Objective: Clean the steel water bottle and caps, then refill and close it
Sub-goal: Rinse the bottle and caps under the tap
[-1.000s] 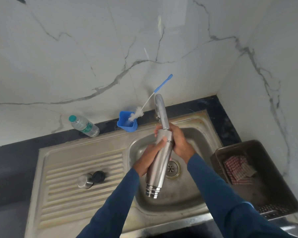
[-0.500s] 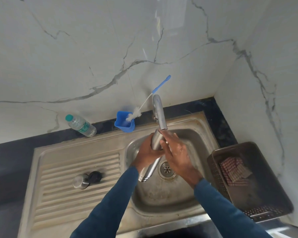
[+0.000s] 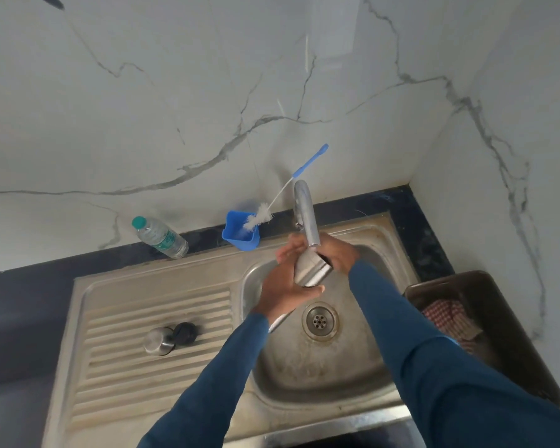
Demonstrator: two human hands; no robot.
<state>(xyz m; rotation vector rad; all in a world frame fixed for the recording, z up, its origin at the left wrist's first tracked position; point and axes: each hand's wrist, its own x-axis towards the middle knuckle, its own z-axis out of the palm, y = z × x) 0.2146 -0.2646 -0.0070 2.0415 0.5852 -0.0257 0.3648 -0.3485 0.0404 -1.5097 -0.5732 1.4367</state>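
sink [image 3: 304, 376]: we see a steel basin in a dark counter, with a ribbed drainboard [image 3: 136, 305] on its left.
basket [image 3: 511, 344]: dark, just right of the sink; a checked cloth [image 3: 446, 318] lies in it.
steel bottle [image 3: 312, 271]: we find it tilted over the basin, its upper end right under the tap [image 3: 306, 215].
left hand [image 3: 285, 286]: fingers and thumb wrapped round the bottle's middle.
right hand [image 3: 337, 253]: curled round the bottle's upper end, partly hidden by the spout.
plastic bottle [image 3: 160, 237]: lying against the wall.
blue cup [image 3: 240, 237]: beside the tap, holding a brush [image 3: 259, 218].
steel cap [image 3: 157, 341]: on the drainboard, touching the black cap [image 3: 185, 333].
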